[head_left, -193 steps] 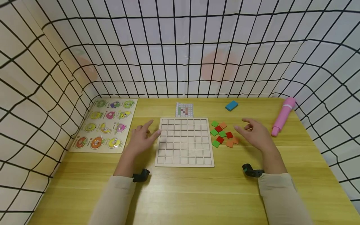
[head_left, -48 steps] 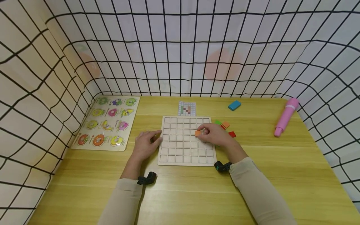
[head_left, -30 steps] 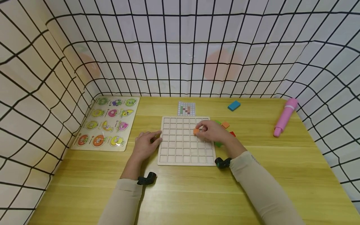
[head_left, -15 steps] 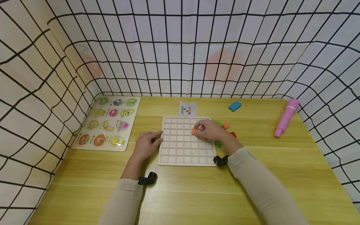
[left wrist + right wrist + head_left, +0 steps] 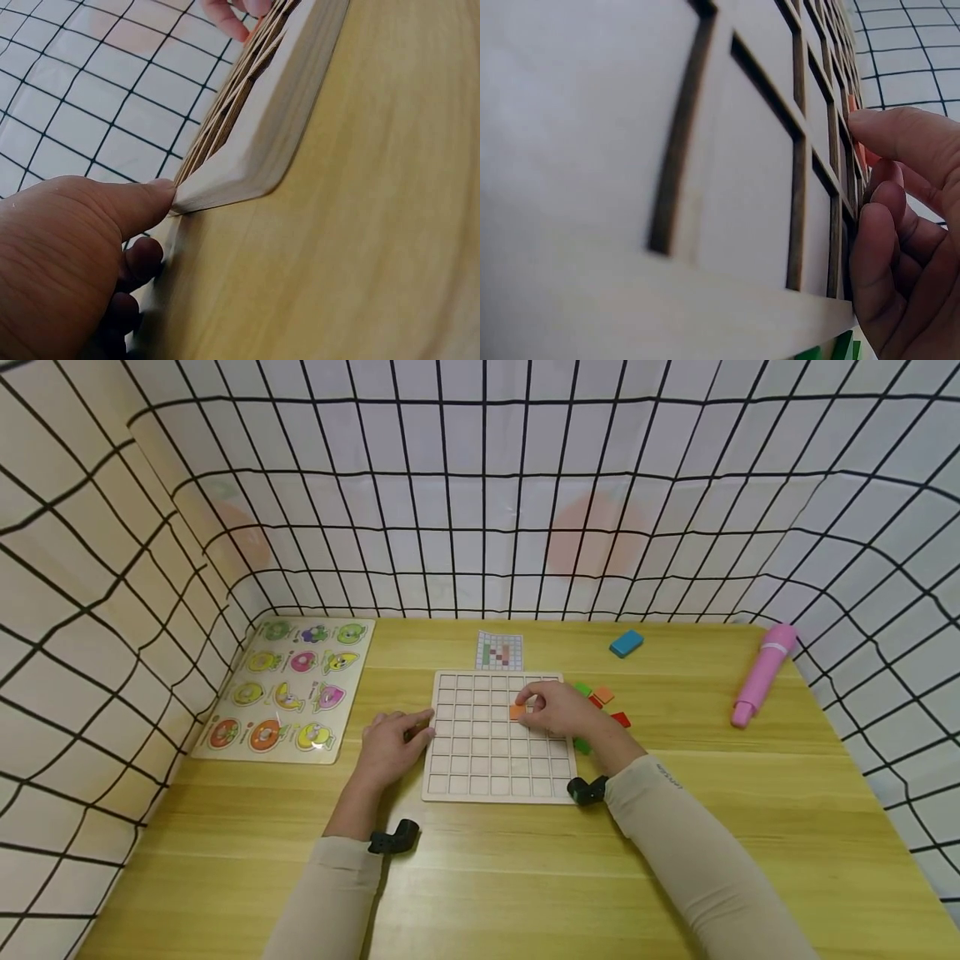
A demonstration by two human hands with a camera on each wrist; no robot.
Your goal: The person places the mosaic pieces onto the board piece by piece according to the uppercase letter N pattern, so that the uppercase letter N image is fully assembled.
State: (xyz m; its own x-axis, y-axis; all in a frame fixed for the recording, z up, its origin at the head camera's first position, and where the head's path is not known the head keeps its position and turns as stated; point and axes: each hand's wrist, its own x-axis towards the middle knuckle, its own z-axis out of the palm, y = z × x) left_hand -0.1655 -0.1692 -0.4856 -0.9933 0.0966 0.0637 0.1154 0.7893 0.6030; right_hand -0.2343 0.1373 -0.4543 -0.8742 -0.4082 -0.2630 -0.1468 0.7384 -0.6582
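A wooden grid board (image 5: 480, 764) with square cells lies flat in front of me. My left hand (image 5: 388, 750) rests at its left edge, thumb and index fingertips touching the rim; in the left wrist view the thumb (image 5: 146, 204) presses the board's corner. Over the upper right part of the board, my right hand (image 5: 558, 710) pinches an orange square tile (image 5: 517, 712) between thumb and fingers. The tile lies at a cell; whether it sits fully inside cannot be told. Beside the board's right edge are loose green (image 5: 582, 746), red (image 5: 620, 720) and orange tiles, partly hidden by the right hand.
A small printed pattern card (image 5: 499, 651) lies behind the board. A blue block (image 5: 626, 643) is at the back, with a pink microphone-like stick (image 5: 763, 677) far right. A fruit picture board (image 5: 285, 693) lies on the left. Black netting (image 5: 483, 527) surrounds the table.
Since the oldest frame, my left hand has come to the board's edge and my right hand has brought an orange tile over the grid. Lately the tile has shifted slightly left.
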